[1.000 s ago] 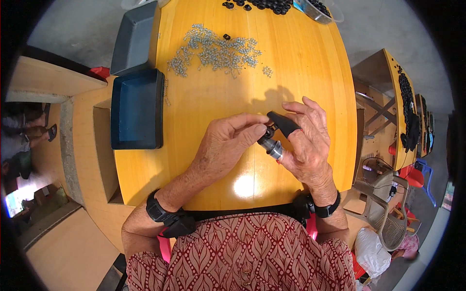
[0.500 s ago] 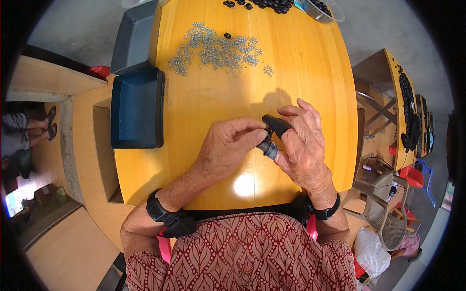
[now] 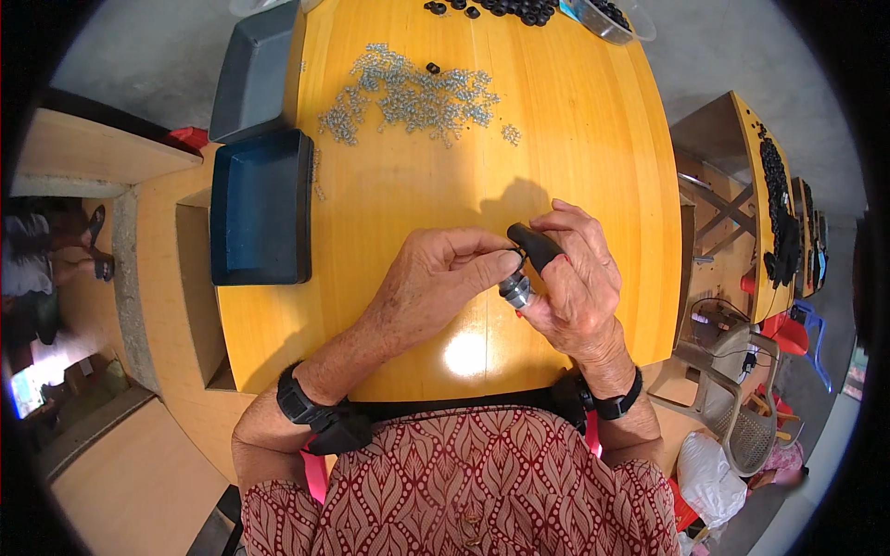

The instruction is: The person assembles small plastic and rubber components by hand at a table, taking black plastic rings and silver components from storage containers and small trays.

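My left hand [image 3: 434, 283] is closed in a pinch, thumb against forefinger, over the middle of the table. At those fingertips is a small black part [image 3: 521, 259], mostly hidden by the fingers. My right hand [image 3: 579, 285] is closed around the same spot. A black finger cover [image 3: 538, 245] sits on its forefinger, and a dark wrap with grey bands [image 3: 515, 290] covers its thumb tip. Farther up the table lies a spread of small silvery metal pieces [image 3: 408, 97], with one black piece [image 3: 433, 68] among them.
Two dark trays, a blue one [image 3: 216, 208] and a grey one [image 3: 298, 69], stand along the table's left edge. Black round parts [image 3: 528, 9] and a clear tub [image 3: 630, 35] are at the far edge. Plastic chairs [image 3: 746, 435] stand beyond the right side.
My right hand's covered forefinger and thumb have tilted and shifted slightly, coming closer around the small part. My left fingertips have moved a little to the right.
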`<state>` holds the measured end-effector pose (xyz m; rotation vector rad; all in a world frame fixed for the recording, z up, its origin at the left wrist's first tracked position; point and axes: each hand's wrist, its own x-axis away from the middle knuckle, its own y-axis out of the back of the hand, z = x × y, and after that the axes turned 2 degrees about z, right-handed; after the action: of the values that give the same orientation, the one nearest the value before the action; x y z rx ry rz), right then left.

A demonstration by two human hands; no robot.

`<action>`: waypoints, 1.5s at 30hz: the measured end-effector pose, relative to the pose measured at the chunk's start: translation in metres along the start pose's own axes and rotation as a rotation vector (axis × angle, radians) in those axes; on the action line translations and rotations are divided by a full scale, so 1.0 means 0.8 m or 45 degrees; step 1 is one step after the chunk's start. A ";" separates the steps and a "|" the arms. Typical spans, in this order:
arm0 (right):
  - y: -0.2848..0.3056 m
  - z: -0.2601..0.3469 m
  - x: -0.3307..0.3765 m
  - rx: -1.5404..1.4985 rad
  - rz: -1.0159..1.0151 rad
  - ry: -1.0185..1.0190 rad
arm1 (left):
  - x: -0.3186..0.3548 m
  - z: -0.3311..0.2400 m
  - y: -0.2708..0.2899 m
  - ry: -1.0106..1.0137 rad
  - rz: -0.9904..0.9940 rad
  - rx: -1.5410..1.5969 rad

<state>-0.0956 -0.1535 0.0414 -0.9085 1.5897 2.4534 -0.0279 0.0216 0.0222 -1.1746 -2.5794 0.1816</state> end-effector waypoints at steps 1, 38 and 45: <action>0.000 0.001 0.000 0.000 -0.001 -0.001 | -0.001 0.000 0.000 0.000 0.007 -0.040; -0.013 0.007 -0.014 0.046 0.134 -0.062 | -0.017 0.007 -0.018 -0.166 -0.324 0.253; -0.029 0.006 -0.009 -0.143 0.107 -0.008 | -0.021 0.010 -0.029 -0.281 -0.222 0.124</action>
<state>-0.0832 -0.1370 0.0277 -0.8645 1.5316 2.6234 -0.0367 -0.0067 0.0163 -0.9358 -2.8105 0.4138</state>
